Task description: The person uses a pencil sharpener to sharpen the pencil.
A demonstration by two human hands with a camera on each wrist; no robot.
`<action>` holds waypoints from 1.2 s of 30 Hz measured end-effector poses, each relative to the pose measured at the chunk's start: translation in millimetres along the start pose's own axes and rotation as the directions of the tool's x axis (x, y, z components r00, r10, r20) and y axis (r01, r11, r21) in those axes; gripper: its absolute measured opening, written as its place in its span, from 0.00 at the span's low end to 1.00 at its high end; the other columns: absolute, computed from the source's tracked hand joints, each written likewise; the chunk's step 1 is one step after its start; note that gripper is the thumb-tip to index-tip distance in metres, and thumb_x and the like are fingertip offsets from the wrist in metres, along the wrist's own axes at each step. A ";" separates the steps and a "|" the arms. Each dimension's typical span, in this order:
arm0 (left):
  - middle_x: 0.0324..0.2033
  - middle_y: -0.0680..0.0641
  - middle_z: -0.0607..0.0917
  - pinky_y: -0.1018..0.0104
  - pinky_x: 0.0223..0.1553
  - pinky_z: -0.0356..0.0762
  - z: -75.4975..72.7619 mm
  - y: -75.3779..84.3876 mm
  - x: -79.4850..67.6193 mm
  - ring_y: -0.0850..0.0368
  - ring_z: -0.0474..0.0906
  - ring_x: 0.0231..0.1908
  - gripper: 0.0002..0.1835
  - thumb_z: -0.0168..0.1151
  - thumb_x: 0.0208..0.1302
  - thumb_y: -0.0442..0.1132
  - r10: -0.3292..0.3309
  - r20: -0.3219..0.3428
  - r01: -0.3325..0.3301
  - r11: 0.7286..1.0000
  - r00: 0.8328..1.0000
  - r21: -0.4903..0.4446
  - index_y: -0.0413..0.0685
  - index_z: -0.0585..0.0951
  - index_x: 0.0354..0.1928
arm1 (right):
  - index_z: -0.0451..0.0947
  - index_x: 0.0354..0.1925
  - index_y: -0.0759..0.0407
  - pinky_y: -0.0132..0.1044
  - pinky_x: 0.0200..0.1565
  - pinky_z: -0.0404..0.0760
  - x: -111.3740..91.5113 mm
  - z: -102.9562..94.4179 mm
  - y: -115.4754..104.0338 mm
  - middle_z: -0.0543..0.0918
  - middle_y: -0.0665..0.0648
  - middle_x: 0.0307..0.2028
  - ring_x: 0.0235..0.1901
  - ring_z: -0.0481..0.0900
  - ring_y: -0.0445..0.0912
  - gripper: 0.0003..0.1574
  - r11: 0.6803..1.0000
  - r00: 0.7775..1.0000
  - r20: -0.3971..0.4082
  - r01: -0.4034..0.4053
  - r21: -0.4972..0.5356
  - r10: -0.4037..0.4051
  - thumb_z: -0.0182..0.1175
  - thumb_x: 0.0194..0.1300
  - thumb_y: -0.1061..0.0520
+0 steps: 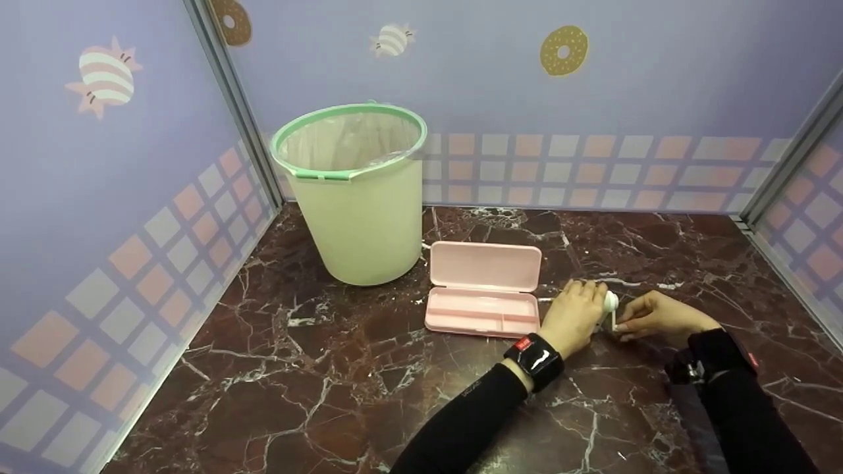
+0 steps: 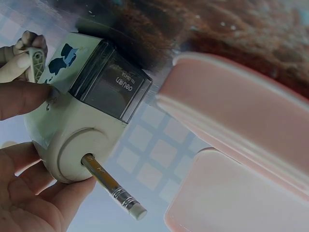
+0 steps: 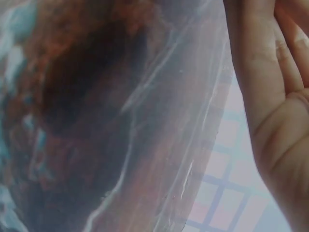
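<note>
My left hand [image 1: 574,315] grips a white crank pencil sharpener [image 2: 72,113] on the tabletop, its fingers over the top and side. A dark see-through shavings drawer [image 2: 113,84] forms the sharpener's lower part. From its front hole sticks a pencil [image 2: 107,180] with a metal band and white eraser; the rest of the pencil is inside. On the far side, my right hand [image 1: 658,316] pinches the crank handle [image 2: 36,65] between thumb and fingers. The right wrist view catches only part of that hand. Just left of my left hand lies an open pink pencil case [image 1: 484,267].
A pale green bin [image 1: 359,224] with a plastic liner stands at the back left. Patterned panels [image 1: 487,85] wall the dark marbled table [image 1: 316,388] at the back and both sides. The case's lower half has compartments divided by thin walls.
</note>
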State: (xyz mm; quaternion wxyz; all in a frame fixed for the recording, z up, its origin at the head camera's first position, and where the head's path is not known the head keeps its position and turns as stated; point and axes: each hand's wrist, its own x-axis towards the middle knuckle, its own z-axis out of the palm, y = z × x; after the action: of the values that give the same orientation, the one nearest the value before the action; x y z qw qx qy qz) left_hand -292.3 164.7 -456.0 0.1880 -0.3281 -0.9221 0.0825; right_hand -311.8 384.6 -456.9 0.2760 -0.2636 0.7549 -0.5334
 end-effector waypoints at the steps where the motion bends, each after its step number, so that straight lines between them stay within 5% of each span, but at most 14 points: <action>1: 0.64 0.53 0.76 0.66 0.70 0.66 0.0 0.1 0.1 0.59 0.74 0.61 0.33 0.57 0.68 0.54 0.001 0.004 -0.001 1.000 1.000 0.000 0.50 0.67 0.71 | 0.70 0.40 0.91 0.32 0.41 0.87 -0.8 0.0 -0.9 0.89 0.51 0.35 0.37 0.88 0.41 0.15 1.000 1.000 0.005 0.003 -0.006 -0.002 0.56 0.67 0.71; 15: 0.62 0.54 0.78 0.68 0.67 0.69 -1.6 0.6 -1.2 0.60 0.75 0.59 0.35 0.64 0.60 0.50 0.005 -0.018 -0.004 0.999 1.000 0.033 0.52 0.69 0.69 | 0.74 0.38 0.84 0.27 0.35 0.86 -14.0 -4.2 -10.9 0.89 0.49 0.33 0.33 0.87 0.38 0.11 1.000 1.000 -0.002 0.025 -0.009 -0.025 0.56 0.67 0.70; 25: 0.65 0.52 0.76 0.65 0.70 0.67 -1.3 -1.0 -1.0 0.58 0.74 0.62 0.36 0.64 0.61 0.49 0.004 0.011 -0.004 1.000 1.000 0.008 0.50 0.67 0.71 | 0.77 0.42 0.79 0.22 0.25 0.79 -18.2 -12.0 -29.5 0.89 0.47 0.31 0.26 0.80 0.30 0.12 0.985 0.987 -0.145 0.047 -0.167 -0.072 0.57 0.68 0.66; 33: 0.65 0.52 0.76 0.65 0.70 0.67 -3.0 -0.5 -1.2 0.58 0.73 0.62 0.37 0.64 0.61 0.49 0.004 0.029 -0.005 1.000 1.000 0.009 0.51 0.67 0.72 | 0.82 0.45 0.70 0.32 0.46 0.86 -15.4 -10.2 -31.7 0.89 0.53 0.39 0.41 0.88 0.40 0.12 0.988 0.956 -0.273 0.134 0.079 -0.107 0.54 0.68 0.71; 36: 0.65 0.52 0.76 0.65 0.70 0.67 -2.9 -0.4 -0.5 0.58 0.73 0.62 0.36 0.64 0.61 0.48 0.005 0.027 -0.005 1.000 1.000 0.003 0.51 0.67 0.72 | 0.83 0.45 0.69 0.32 0.47 0.85 -14.1 -9.5 -30.9 0.89 0.53 0.40 0.41 0.88 0.41 0.12 0.982 0.947 -0.299 0.157 0.102 -0.121 0.54 0.68 0.71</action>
State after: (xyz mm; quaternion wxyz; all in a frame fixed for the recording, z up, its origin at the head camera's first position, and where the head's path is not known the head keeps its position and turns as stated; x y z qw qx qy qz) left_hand -291.0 164.2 -453.4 0.1757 -0.3290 -0.9236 0.0889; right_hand -305.2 391.6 -423.0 0.1395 -0.2171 0.7320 -0.6306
